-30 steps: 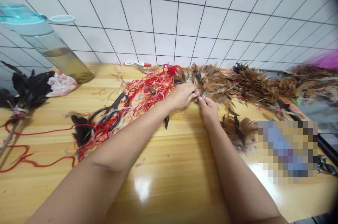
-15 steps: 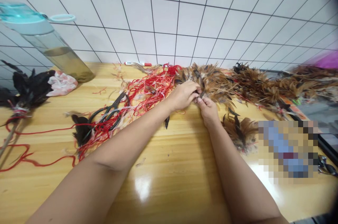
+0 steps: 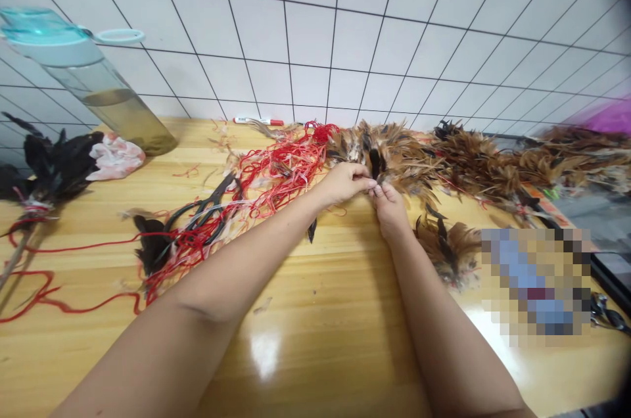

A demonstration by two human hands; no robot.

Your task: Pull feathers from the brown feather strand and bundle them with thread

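Observation:
My left hand (image 3: 342, 183) and my right hand (image 3: 392, 209) meet at the near edge of a long row of brown feathers (image 3: 394, 152) lying across the back of the wooden table (image 3: 305, 313). Both hands are closed in a pinch, fingertips touching each other on a small tuft of the brown feathers. A tangle of red string (image 3: 276, 175) lies just left of my left hand. A small loose bunch of brown feathers (image 3: 451, 247) rests to the right of my right wrist.
Black scissors (image 3: 207, 208) lie in the red string. A black feather bundle (image 3: 54, 165), a crumpled cloth (image 3: 116, 156) and a clear bottle with a teal lid (image 3: 93, 86) stand at the left. A red-capped marker (image 3: 259, 121) lies by the tiled wall. A blurred patch covers the right.
Both hands have stayed at the same spot on the feather row, shifting slightly nearer; the fingertips keep working the tuft.

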